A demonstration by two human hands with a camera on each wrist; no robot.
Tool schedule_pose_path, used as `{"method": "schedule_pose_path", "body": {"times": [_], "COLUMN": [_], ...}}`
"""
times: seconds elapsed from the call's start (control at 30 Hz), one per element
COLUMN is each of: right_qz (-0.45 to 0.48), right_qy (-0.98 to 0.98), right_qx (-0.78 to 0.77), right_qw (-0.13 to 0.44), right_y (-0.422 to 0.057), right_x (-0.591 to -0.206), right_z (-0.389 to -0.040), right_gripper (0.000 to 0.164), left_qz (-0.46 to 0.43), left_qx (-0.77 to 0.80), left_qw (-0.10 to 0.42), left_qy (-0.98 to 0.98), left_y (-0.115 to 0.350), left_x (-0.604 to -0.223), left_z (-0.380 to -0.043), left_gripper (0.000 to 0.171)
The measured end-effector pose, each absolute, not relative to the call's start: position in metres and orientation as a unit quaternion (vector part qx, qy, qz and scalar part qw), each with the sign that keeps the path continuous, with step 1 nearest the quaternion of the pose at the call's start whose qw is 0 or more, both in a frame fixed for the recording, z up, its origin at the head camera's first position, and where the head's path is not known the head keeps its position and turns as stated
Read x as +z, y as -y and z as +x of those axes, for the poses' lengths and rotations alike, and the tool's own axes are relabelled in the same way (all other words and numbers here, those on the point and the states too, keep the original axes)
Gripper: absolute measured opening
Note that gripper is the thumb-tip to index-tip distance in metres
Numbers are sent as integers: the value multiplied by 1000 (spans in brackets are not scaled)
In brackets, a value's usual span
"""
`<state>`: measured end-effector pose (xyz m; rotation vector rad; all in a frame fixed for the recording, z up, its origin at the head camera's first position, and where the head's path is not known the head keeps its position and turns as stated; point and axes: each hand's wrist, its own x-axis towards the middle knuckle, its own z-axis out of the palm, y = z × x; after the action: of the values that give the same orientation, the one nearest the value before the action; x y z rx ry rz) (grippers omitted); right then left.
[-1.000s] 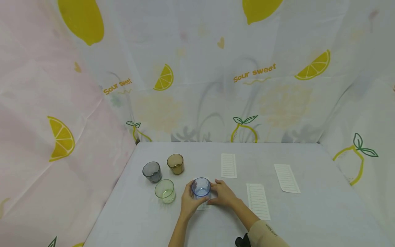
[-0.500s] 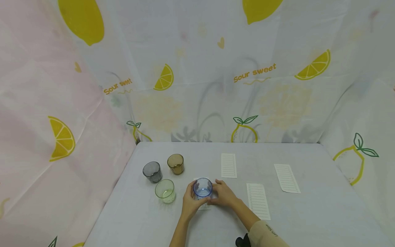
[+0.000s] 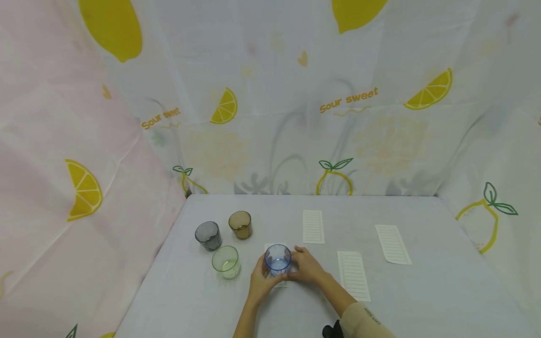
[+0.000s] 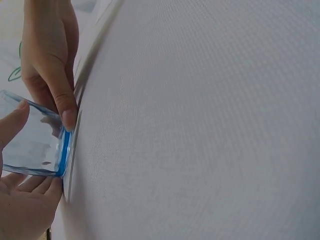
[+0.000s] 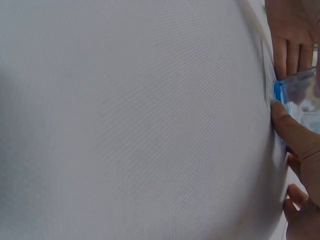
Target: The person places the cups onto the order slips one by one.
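Observation:
A clear blue drinking glass (image 3: pixel 277 265) stands upright over a lined paper slip (image 3: pixel 282 284) at the front middle of the table. My left hand (image 3: pixel 259 284) holds it from the left, thumb along the near side and fingers round the far side. From the right, my right hand (image 3: pixel 311 268) has its thumb low on the glass and its fingers curled at that side. In the left wrist view, the thick blue base (image 4: pixel 64 154) sits right at the slip, a thumb beside it. The right wrist view catches only part of the glass (image 5: pixel 300 92).
Left of the hands stand a green glass (image 3: pixel 226 263), a grey glass (image 3: pixel 209 236) and an amber glass (image 3: pixel 240 225). Lined slips lie to the right: one at the back (image 3: pixel 313 226), one nearer (image 3: pixel 354 276), one farther right (image 3: pixel 393 244). Lemon-print cloth (image 3: pixel 270 141) walls the table.
The blue glass has shifted slightly right and towards me, my left hand moving with it. More of the slip shows behind its rim. My right hand has hardly moved.

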<state>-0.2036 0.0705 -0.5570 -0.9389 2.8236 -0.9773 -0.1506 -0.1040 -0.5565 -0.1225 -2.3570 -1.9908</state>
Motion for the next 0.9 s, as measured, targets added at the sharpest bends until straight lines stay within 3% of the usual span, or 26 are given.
{"method": "schedule_pose_path", "body": {"times": [0.23, 0.9], "right_qz": [-336, -291], "right_qy": [-878, -900], "right_qx": [-339, -324], "right_qw": [-30, 14], "right_y": [-74, -70], "right_x": [-558, -561], "right_z": [-202, -203], "right_gripper": [58, 53], "left_qz": [-30, -19], "left_qx": [-637, -633], "left_qw": [22, 77], "left_qy": [770, 770], "left_y": [103, 119], "left_x": [-555, -536], "left_z": [-149, -128], "left_gripper": [81, 83]}}
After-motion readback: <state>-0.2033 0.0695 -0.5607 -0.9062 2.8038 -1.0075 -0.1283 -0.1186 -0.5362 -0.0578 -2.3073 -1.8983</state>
